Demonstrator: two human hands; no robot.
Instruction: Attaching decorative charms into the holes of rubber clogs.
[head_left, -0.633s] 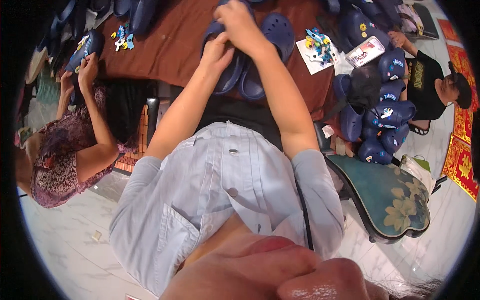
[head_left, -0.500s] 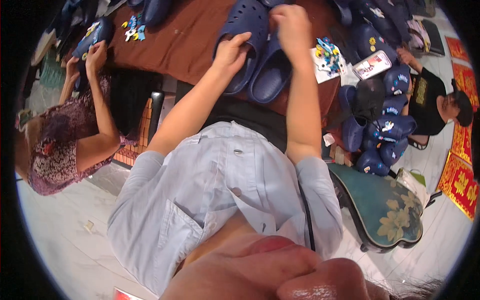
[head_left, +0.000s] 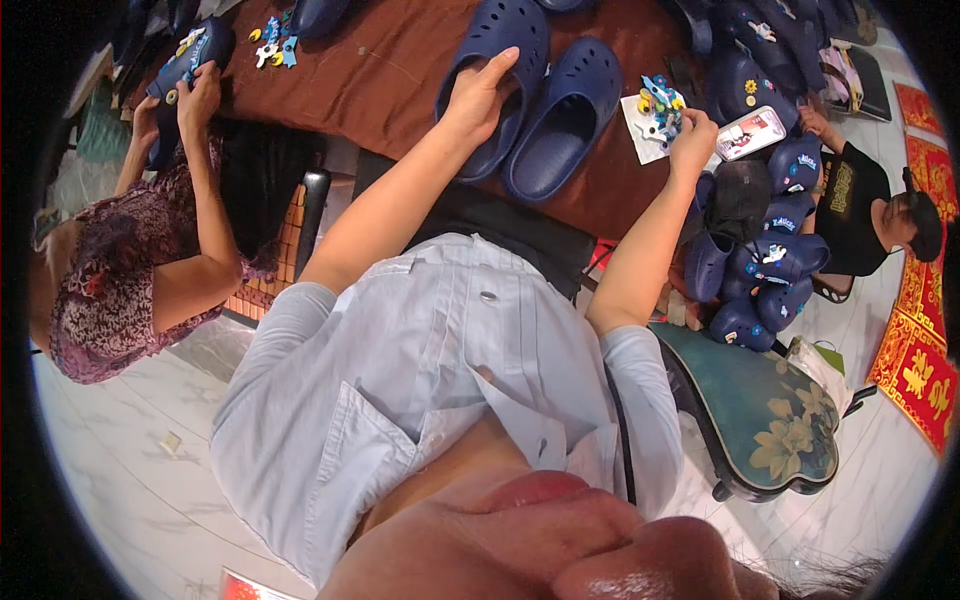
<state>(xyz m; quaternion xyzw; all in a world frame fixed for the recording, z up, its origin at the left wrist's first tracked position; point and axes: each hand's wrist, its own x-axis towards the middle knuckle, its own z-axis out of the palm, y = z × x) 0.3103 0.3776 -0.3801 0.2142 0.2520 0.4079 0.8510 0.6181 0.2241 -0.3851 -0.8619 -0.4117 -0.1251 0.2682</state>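
2 navy clogs [head_left: 530, 100] under the hands; 1 sheet of charms [head_left: 655, 110]; 2 co-workers [head_left: 150, 250]; 1 floral chair [head_left: 770, 410]
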